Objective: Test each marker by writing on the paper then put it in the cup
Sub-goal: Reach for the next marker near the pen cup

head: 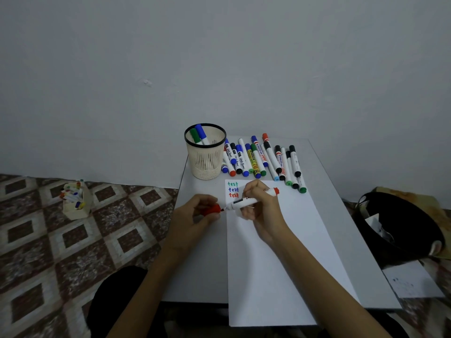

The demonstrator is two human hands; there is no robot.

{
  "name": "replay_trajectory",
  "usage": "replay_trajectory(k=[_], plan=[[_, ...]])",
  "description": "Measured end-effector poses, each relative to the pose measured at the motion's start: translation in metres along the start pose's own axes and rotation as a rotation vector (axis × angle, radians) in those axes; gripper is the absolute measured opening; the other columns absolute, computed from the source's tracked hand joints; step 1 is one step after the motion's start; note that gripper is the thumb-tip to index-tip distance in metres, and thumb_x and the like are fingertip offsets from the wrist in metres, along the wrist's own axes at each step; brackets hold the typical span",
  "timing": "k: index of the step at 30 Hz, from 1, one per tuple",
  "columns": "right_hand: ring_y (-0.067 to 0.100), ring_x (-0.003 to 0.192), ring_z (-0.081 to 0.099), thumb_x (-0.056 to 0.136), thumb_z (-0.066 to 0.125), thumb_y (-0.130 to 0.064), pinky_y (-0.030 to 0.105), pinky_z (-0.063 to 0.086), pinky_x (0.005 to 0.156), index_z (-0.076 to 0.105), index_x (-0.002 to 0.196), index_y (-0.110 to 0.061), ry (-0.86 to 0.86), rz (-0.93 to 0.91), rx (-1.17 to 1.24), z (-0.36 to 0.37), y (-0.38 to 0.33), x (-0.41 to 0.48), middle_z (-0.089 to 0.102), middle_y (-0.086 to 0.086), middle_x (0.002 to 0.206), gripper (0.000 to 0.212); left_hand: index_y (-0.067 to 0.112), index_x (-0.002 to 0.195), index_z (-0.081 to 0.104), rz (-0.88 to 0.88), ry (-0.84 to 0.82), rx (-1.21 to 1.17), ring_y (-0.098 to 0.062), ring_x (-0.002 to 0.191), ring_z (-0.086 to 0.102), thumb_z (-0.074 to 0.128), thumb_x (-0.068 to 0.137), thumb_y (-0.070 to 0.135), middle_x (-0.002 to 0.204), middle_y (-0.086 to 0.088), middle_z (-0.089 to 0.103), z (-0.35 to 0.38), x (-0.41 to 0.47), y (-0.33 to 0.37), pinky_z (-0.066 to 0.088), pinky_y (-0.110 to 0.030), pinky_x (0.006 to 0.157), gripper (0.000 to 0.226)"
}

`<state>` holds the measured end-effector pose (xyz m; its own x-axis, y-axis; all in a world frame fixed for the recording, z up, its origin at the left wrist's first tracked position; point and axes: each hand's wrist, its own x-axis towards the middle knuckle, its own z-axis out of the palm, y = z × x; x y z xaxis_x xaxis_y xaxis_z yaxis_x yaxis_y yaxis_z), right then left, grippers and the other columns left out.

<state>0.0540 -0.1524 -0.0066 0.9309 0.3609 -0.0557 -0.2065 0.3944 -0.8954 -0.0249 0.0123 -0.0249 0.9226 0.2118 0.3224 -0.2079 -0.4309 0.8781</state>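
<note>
White red-ended marker (246, 202), centre frame above the white paper sheet (280, 252), is gripped by the right hand (261, 211), the left hand (195, 213) pinching its red cap (212, 209) at the nib; three "test" words are written, two markers stand in the cream mesh cup (206, 164), and the row of loose markers (263, 159) at upper centre apparently awaits testing.

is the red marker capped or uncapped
Uncapped: left hand holds the red cap just off the bare tip; right hand grips the red marker.

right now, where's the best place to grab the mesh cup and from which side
Wrap a hand round the cup at mid-height, coming from its left. It stands upright and round; loose markers crowd its right side, and two markers poke out of the top.
</note>
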Motion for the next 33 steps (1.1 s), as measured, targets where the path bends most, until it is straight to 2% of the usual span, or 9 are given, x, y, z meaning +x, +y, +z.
replay_trajectory(k=[4, 8, 11, 14, 18, 23, 26, 29, 33], plan=[[0.013, 0.041, 0.043, 0.074, 0.056, -0.006, 0.021, 0.031, 0.044, 0.054, 0.075, -0.003, -0.015, -0.027, 0.05, 0.001, 0.001, -0.002, 0.056, 0.009, 0.059, 0.004, 0.029, 0.101, 0.059, 0.003, -0.028, 0.042, -0.003, 0.097, 0.06, 0.069, 0.08, 0.014, 0.099, 0.015, 0.063, 0.0, 0.0, -0.001, 0.046, -0.008, 0.082, 0.028], [0.025, 0.054, 0.062, 0.088, 0.057, 0.001, 0.026, 0.046, 0.047, 0.056, 0.081, -0.002, -0.111, 0.011, -0.205, 0.007, -0.002, -0.007, 0.064, 0.02, 0.076, 0.008, 0.032, 0.095, 0.061, 0.024, -0.027, 0.008, -0.003, 0.095, 0.061, 0.071, 0.078, 0.01, 0.097, 0.014, 0.064, -0.004, -0.001, 0.001, 0.049, -0.012, 0.082, 0.029], [0.027, 0.064, 0.067, 0.079, 0.071, 0.0, 0.027, 0.05, 0.049, 0.062, 0.081, -0.001, -0.126, 0.027, -0.292, 0.002, -0.013, -0.008, 0.07, 0.022, 0.087, 0.01, 0.024, 0.095, 0.065, -0.01, 0.056, -0.098, 0.001, 0.093, 0.061, 0.071, 0.076, 0.007, 0.096, 0.011, 0.066, -0.008, -0.003, 0.005, 0.048, -0.01, 0.079, 0.027], [0.022, 0.057, 0.065, 0.073, 0.078, 0.001, 0.025, 0.052, 0.049, 0.069, 0.087, 0.002, -0.2, 0.004, -0.489, -0.007, -0.024, -0.008, 0.071, 0.019, 0.08, 0.016, 0.02, 0.095, 0.067, -0.013, 0.067, -0.149, -0.001, 0.091, 0.063, 0.072, 0.073, 0.005, 0.09, 0.013, 0.07, -0.007, -0.003, 0.008, 0.049, -0.01, 0.076, 0.026], [0.012, 0.057, 0.059, 0.072, 0.082, -0.014, 0.022, 0.046, 0.051, 0.075, 0.095, -0.011, -0.271, -0.115, -0.84, -0.004, -0.022, -0.01, 0.072, 0.007, 0.079, 0.024, 0.019, 0.09, 0.068, -0.023, 0.101, -0.192, 0.0, 0.084, 0.065, 0.072, 0.072, -0.001, 0.084, 0.023, 0.07, -0.006, -0.003, 0.009, 0.049, -0.009, 0.072, 0.027], [0.024, 0.067, 0.064, 0.072, 0.082, -0.02, 0.04, 0.053, 0.065, 0.076, 0.088, -0.014, -0.248, -0.182, -0.831, 0.001, -0.013, -0.007, 0.072, 0.008, 0.078, 0.018, 0.019, 0.088, 0.069, -0.001, 0.137, -0.157, -0.002, 0.084, 0.065, 0.074, 0.069, -0.001, 0.083, 0.023, 0.07, -0.008, -0.003, 0.007, 0.05, -0.01, 0.073, 0.029], [0.015, 0.057, 0.058, 0.074, 0.079, -0.023, 0.035, 0.048, 0.06, 0.075, 0.083, -0.014, -0.258, -0.157, -0.824, 0.002, -0.011, -0.007, 0.069, 0.012, 0.07, 0.013, 0.019, 0.09, 0.069, 0.042, 0.127, -0.126, -0.003, 0.084, 0.066, 0.075, 0.069, 0.002, 0.086, 0.021, 0.07, -0.008, -0.004, 0.006, 0.05, -0.011, 0.076, 0.027], [0.013, 0.054, 0.052, 0.076, 0.072, -0.037, 0.035, 0.043, 0.058, 0.074, 0.082, -0.016, -0.251, -0.134, -0.872, 0.001, -0.006, -0.01, 0.063, 0.012, 0.062, 0.022, 0.022, 0.09, 0.069, 0.094, 0.102, -0.08, -0.004, 0.084, 0.066, 0.073, 0.068, 0.015, 0.089, 0.02, 0.069, -0.01, -0.004, 0.006, 0.05, -0.012, 0.077, 0.023], [0.013, 0.057, 0.055, 0.084, 0.069, -0.034, 0.037, 0.047, 0.061, 0.074, 0.089, -0.018, -0.255, -0.148, -0.982, 0.0, -0.01, -0.015, 0.066, 0.002, 0.064, 0.018, 0.02, 0.09, 0.069, 0.122, 0.094, -0.076, -0.004, 0.084, 0.066, 0.072, 0.067, 0.017, 0.089, 0.02, 0.069, -0.01, -0.003, 0.006, 0.05, -0.012, 0.076, 0.023]])
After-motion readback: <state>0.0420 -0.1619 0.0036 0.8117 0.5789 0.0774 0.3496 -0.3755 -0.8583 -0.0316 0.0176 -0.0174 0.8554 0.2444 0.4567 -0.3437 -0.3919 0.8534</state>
